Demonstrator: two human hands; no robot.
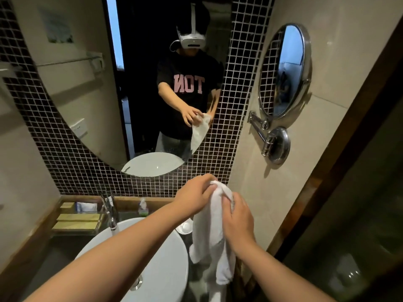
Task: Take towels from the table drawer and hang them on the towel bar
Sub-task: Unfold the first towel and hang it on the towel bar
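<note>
A white towel (207, 236) hangs down in front of me, to the right of the sink. My left hand (194, 196) grips its bunched top from the left. My right hand (237, 216) holds the towel's upper right side, fingers curled into the cloth. The towel's lower end droops past the counter edge. The big round wall mirror (87, 105) reflects a towel bar (65, 62). The drawer is out of sight.
A white basin (152, 258) with a chrome tap (110, 212) fills the lower middle. A tray of toiletries (76, 221) sits at the left, a small white dish (184, 227) behind the towel. A chrome swing-arm mirror (283, 70) juts from the right wall beside a dark door frame.
</note>
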